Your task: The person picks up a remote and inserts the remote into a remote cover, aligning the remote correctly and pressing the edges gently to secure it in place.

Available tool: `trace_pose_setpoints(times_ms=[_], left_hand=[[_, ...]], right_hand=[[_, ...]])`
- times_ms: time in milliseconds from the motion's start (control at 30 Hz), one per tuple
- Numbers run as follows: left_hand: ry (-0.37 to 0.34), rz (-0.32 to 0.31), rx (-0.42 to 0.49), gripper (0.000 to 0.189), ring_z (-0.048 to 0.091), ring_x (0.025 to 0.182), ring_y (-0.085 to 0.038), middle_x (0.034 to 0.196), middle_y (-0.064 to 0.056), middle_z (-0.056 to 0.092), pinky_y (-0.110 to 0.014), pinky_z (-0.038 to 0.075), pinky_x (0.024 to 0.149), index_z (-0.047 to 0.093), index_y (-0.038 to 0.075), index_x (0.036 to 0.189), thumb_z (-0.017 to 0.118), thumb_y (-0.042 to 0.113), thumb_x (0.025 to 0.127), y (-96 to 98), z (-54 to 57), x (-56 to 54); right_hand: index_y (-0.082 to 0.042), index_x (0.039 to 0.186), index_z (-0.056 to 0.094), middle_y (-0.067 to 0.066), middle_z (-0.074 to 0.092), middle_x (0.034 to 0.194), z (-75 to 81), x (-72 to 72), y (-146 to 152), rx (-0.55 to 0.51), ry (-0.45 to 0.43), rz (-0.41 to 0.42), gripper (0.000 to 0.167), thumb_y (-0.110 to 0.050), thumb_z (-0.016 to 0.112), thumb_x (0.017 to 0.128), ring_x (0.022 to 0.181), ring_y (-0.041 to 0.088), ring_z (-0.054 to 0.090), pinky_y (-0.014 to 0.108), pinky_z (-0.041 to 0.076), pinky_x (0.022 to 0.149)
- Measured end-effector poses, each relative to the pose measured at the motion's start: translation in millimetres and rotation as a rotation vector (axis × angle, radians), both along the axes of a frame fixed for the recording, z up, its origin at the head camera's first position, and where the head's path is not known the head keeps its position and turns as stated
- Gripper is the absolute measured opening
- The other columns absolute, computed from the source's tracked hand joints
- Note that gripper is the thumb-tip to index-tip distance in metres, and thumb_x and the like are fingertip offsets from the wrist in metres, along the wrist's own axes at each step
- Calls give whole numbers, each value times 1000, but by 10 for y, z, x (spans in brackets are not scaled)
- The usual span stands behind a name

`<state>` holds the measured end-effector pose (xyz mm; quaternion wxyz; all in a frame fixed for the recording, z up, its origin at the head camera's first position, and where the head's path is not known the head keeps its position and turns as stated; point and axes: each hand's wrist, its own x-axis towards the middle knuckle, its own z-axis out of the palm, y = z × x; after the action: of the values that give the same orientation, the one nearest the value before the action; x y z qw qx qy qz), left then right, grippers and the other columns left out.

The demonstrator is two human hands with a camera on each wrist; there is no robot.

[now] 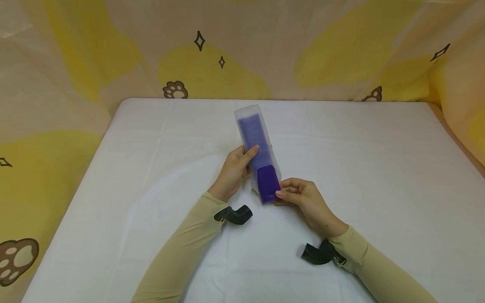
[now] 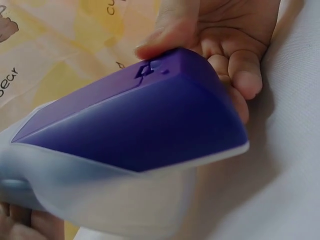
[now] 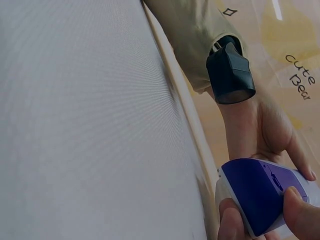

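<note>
A long translucent plastic case [image 1: 248, 111] is held tilted over the table, its far end leaning left. Through its wall shows a blue-purple length, and a solid purple end piece [image 1: 267, 184] covers the near end. My left hand [image 1: 232, 172] grips the case around its middle, thumb across the upper face. With thumb and fingers, my right hand [image 1: 303, 198] pinches the near corner of that purple piece. A small raised catch [image 2: 150, 69] marks the purple top in the left wrist view. From the right wrist, my right thumb [image 3: 301, 215] presses on the purple piece.
A white cloth-covered table [image 1: 151, 139] lies beneath both hands. Behind and left hangs a yellow and beige patterned curtain [image 1: 242, 25]. Black wrist-worn mounts [image 1: 236, 214] jut from both cuffs, over beige sleeves [image 1: 182, 256].
</note>
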<state>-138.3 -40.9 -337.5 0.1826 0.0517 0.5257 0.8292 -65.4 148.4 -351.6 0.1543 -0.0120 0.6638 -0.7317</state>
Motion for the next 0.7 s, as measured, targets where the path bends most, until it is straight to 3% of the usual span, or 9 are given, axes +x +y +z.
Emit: trace_pose_setpoints(times_ms=[433, 700], left_hand=[[15, -12, -25, 41, 55, 115, -26, 131, -25, 51, -34, 44, 98, 42, -9, 133, 46, 15, 100, 12, 11, 11], [24, -20, -38, 41, 57, 111, -25, 129, -26, 52, -35, 46, 97, 43, -9, 133, 47, 15, 99, 10, -8, 13]], right_hand=[[13, 103, 53, 6, 69, 82, -12, 3, 2, -7, -5, -28, 21, 6, 62, 85, 77, 19, 68, 36, 56, 76], [14, 104, 53, 6, 69, 82, -14, 7, -6, -10, 3, -32, 21, 7, 61, 85, 78, 18, 68, 36, 56, 76]])
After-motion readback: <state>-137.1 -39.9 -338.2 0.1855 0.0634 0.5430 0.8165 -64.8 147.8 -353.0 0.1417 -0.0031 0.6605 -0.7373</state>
